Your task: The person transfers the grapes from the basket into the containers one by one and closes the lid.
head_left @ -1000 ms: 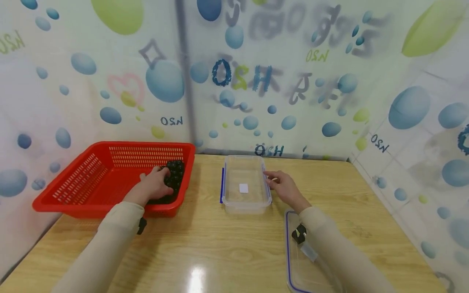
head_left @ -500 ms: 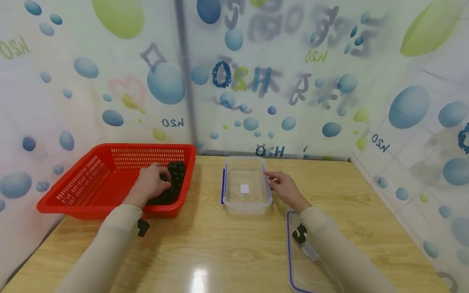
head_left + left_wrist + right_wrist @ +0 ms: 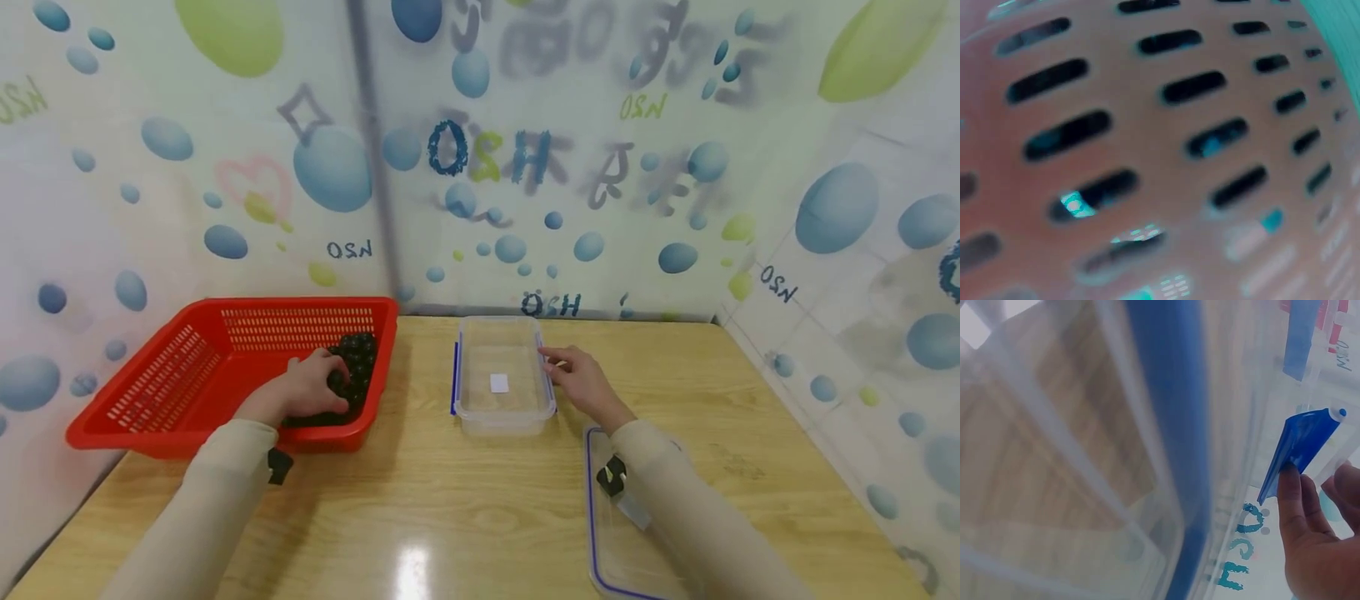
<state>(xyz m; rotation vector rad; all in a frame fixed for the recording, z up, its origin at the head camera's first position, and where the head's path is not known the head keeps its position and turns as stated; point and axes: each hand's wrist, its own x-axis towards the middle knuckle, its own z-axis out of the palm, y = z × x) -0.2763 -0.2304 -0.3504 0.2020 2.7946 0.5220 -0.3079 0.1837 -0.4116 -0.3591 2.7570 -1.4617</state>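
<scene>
My left hand (image 3: 311, 385) reaches into the right end of a red plastic basket (image 3: 202, 442). Its thumb and fingers curl about one of several dark, glossy round things (image 3: 358, 357) heaped there. The left wrist view has only the blurred slotted wall of the basket (image 3: 1147, 144). A clear plastic box (image 3: 502, 354) with blue latches stands upright in the middle of the table. My right hand (image 3: 585, 383) is at its right side, fingers mostly straight. In the right wrist view, fingertips of the right hand (image 3: 1319, 531) touch a blue latch (image 3: 1300, 440) that sticks outward.
A clear lid with a blue seal (image 3: 622, 550) lies on the wooden table (image 3: 450, 500) at front right, partly under my right forearm. A white label (image 3: 498, 383) shows through the box. Behind the table hangs a curtain with blue and green dots (image 3: 510, 200).
My left hand has lifted slightly among the dark round things, then lowered again. My right hand has stayed at the box's side. The view has shifted slightly.
</scene>
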